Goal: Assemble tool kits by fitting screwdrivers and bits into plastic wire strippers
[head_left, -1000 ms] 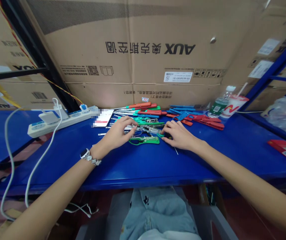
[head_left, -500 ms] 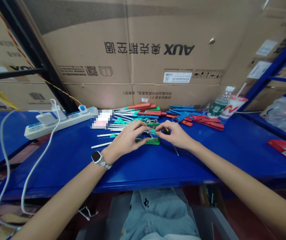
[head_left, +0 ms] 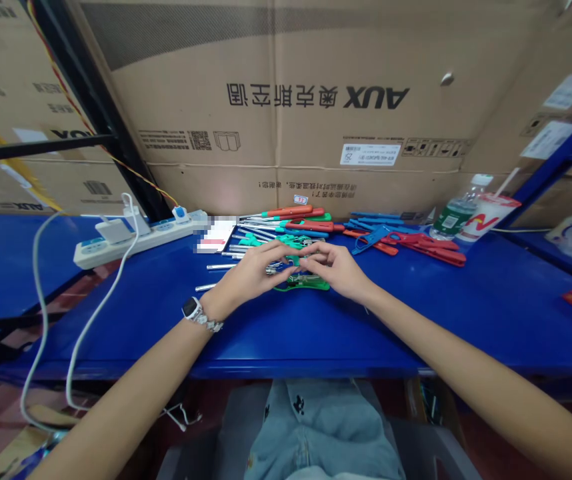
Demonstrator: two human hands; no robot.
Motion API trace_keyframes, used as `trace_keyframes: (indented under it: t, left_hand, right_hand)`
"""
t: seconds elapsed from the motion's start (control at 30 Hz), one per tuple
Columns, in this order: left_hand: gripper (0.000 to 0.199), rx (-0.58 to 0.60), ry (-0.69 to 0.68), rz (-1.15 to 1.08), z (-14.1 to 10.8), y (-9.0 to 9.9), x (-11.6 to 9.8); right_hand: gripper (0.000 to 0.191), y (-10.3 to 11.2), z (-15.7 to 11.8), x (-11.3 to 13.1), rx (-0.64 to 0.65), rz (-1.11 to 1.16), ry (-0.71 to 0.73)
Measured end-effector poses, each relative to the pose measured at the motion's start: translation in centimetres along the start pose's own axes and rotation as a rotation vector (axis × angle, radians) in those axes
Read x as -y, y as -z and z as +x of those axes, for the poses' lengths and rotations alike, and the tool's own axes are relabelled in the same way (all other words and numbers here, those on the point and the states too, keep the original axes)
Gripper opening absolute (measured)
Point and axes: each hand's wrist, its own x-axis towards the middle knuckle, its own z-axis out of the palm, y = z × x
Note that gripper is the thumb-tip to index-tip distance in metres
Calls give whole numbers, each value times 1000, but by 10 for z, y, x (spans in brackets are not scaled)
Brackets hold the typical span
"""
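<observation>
My left hand (head_left: 259, 272) and my right hand (head_left: 339, 270) meet over the blue table, fingertips closed around a small green plastic part (head_left: 294, 260). The fingers cover most of it, so its exact shape is hidden. Just below them lies a green plastic piece (head_left: 311, 283) with what looks like metal inside. Past my left hand are several silvery metal rods (head_left: 221, 267) and small teal pieces (head_left: 251, 239). Behind my fingers sits a pile of tools with red-orange handles (head_left: 291, 210) and metal shafts. A thin tip shows beneath my right wrist; the rest is hidden.
Blue plastic pieces (head_left: 373, 237) and red ones (head_left: 431, 248) lie to the right. Beyond stand a bottle (head_left: 453, 217) and a paper cup (head_left: 489, 217) with a straw. At left is a power strip (head_left: 156, 237) with white cables. A large cardboard box (head_left: 306, 133) rises behind.
The view has shifted, so the scene sits a little further right. My hands have drawn closer together. The black-and-yellow tool seen by my right hand is now mostly hidden.
</observation>
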Motion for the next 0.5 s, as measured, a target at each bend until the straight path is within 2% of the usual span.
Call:
trace_keyframes:
  t: [0.13,0.27,0.5]
  left_hand:
    - [21,-12,102,-150,0,3,-1]
    - [19,19,182,-251,-3,8,6]
    - [20,167,188,-137,-9,24,14]
  right_hand:
    - [33,-2,2,0,-36,-26,48]
    - [29,-6,0,0,2,-120,86]
    - [15,-3,-11,0,-47,-701,289]
